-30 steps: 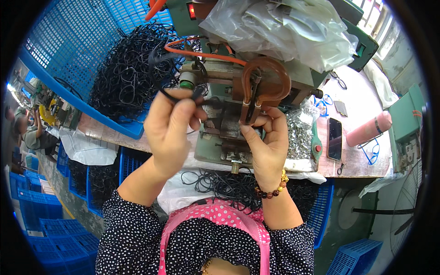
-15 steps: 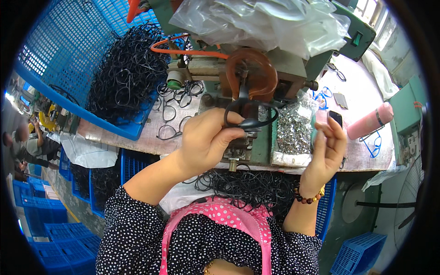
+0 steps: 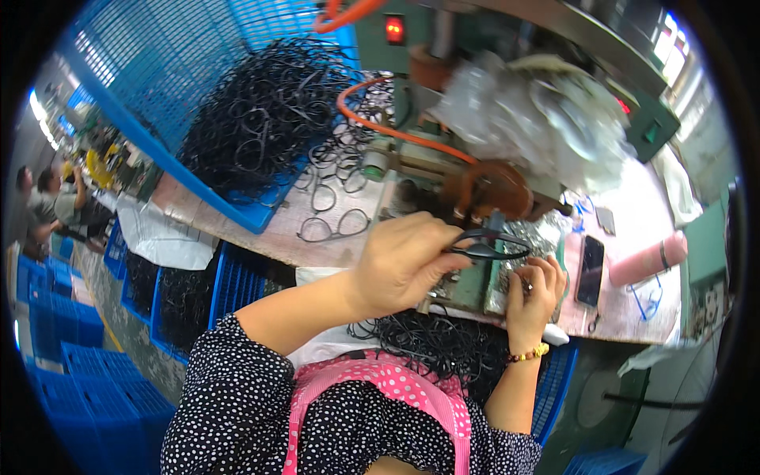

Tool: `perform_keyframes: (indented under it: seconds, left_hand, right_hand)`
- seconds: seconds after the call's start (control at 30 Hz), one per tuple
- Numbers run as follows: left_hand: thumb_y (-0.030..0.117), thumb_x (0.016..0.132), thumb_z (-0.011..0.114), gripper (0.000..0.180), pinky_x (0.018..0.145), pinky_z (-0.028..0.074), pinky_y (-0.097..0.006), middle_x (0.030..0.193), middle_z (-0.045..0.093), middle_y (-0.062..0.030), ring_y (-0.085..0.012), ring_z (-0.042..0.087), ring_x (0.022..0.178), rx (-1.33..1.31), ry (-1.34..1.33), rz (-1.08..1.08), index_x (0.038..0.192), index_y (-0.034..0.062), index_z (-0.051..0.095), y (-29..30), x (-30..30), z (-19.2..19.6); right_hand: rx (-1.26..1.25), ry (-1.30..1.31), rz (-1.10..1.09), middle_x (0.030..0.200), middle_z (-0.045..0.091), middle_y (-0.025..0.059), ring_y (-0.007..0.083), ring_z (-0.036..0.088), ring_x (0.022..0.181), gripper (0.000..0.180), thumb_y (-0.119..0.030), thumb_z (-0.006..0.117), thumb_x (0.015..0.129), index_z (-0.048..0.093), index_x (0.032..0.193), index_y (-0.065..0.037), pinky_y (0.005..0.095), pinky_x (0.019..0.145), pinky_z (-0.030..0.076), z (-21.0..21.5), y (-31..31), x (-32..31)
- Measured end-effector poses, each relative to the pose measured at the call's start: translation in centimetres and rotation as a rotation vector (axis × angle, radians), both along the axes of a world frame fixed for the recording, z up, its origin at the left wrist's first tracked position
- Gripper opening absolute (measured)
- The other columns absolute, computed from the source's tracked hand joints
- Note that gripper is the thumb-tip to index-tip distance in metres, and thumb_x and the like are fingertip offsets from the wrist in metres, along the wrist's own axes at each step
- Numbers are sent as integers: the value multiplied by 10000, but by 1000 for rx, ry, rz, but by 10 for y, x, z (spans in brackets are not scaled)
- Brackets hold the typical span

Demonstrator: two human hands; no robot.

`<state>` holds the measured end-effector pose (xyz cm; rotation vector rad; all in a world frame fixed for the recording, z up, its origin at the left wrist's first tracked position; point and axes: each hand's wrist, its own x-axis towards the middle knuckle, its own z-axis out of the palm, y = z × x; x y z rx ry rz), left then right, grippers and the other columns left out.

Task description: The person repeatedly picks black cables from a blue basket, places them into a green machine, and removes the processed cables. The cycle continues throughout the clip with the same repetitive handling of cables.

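A black eyeglass frame (image 3: pixel 507 252) is pinched between the thumb and fingers of my left hand (image 3: pixel 408 261), in front of the bench machine (image 3: pixel 491 190). The frame is tilted, seen nearly edge-on. My right hand (image 3: pixel 534 297) is at the near end of a green-edged tray (image 3: pixel 492 285) filled with small shiny metal parts (image 3: pixel 546 234). Its fingers are curled together over the parts; whatever sits between the fingertips is too small to make out.
A blue basket (image 3: pixel 245 215) heaped with black eyeglass frames (image 3: pixel 261 119) stands at the left. Loose frames (image 3: pixel 336 226) lie beside it. On the right are a phone (image 3: pixel 590 271), a pink bottle (image 3: pixel 649 260) and blue glasses (image 3: pixel 647 299). More black frames (image 3: pixel 443 344) lie below the bench edge.
The view has shifted. My right hand has come down from beside the tray onto the metal parts, its fingers curling. My left hand still holds the eyeglass frame, now tilted and farther from the machine.
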<state>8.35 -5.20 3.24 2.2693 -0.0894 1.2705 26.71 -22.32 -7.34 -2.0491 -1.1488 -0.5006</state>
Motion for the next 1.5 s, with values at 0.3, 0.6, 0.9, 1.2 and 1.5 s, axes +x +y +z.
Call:
perform_keyframes:
  seconds: [0.3,0.6,0.9,1.2,1.5]
  left_hand:
    - [74,849,688,213,806,491,-396,995,650,-141,-318,603,901,-10,50,434,1056,31,658,51,-65,-47]
    - [180,849,697,263,733,515,-497,1022,576,-141,-399,626,878,-43,927,788,1044,78,554,102,-124,-141]
    - [94,959,576,114,556,472,-251,751,597,-31,-102,623,704,-891,420,518,920,43,483,93,-112,-119]
    - [-24,960,501,176,702,540,-265,952,604,-77,-126,638,745,-949,23,174,1129,21,485,39,-90,-35]
    - [138,1052,455,169,580,499,-221,928,635,-167,-127,604,609,-669,-140,-71,1158,30,379,12,-51,8]
  right_hand:
    - [289,283,-100,984,667,97,260,590,940,75,-68,655,923,656,984,-25,384,923,442,-21,9,0]
    - [322,235,-18,992,692,92,206,634,913,163,-13,637,920,680,1077,-18,429,1092,378,-27,7,5]
    - [313,202,-21,976,705,73,212,641,946,133,8,635,903,706,1013,-19,440,1101,356,-24,5,3]
    - [344,260,12,972,686,63,226,622,975,129,27,612,895,682,984,-34,466,1121,330,-21,2,3]
    - [473,450,221,945,613,66,183,568,916,157,118,611,836,627,923,-11,289,856,446,19,18,-7]
